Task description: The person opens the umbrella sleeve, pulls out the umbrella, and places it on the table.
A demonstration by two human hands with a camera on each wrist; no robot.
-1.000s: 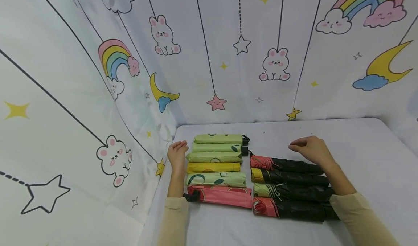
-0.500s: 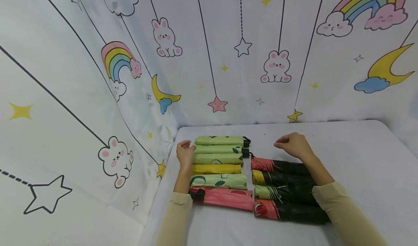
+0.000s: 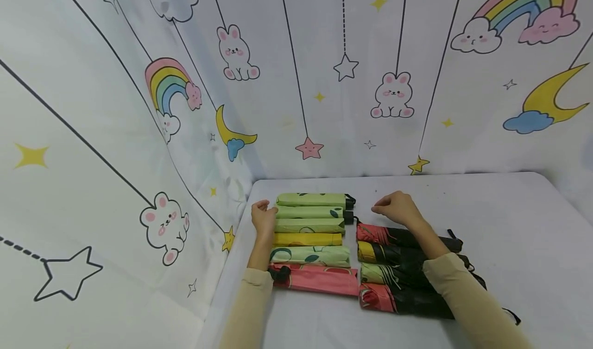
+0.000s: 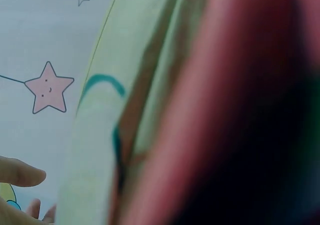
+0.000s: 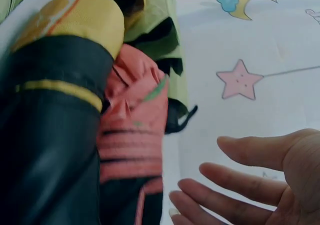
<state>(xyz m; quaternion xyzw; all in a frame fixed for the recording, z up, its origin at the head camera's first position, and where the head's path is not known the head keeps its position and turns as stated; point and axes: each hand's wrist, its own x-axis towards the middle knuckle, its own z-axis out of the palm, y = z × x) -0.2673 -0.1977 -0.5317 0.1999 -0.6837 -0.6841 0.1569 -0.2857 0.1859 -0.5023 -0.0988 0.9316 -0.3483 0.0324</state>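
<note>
Folded umbrellas lie in two columns. The left column has several green ones, a yellow umbrella (image 3: 306, 240) and a pink umbrella (image 3: 319, 280) nearest me. My left hand (image 3: 264, 217), fingers loosely bent and holding nothing, is beside the left ends of the farther green umbrellas (image 3: 308, 212). Its thumb (image 4: 22, 172) shows at the lower left of the left wrist view. My right hand (image 3: 398, 208) hovers behind the right column, nearest the red-and-black umbrella (image 3: 384, 233). In the right wrist view, the fingers (image 5: 240, 182) are spread and relaxed with nothing between them.
Below my right forearm lie a yellow-and-black umbrella (image 3: 375, 252), a green-and-black umbrella (image 3: 377, 273) and another red-and-black umbrella (image 3: 377, 297). A white cloth covers the table (image 3: 523, 225). Printed cloth walls (image 3: 278, 107) stand behind and to the left.
My right hand has moved left across the back of the right column, uncovering those umbrellas' right ends. My left hand has shifted slightly right, closer to the green umbrellas.
</note>
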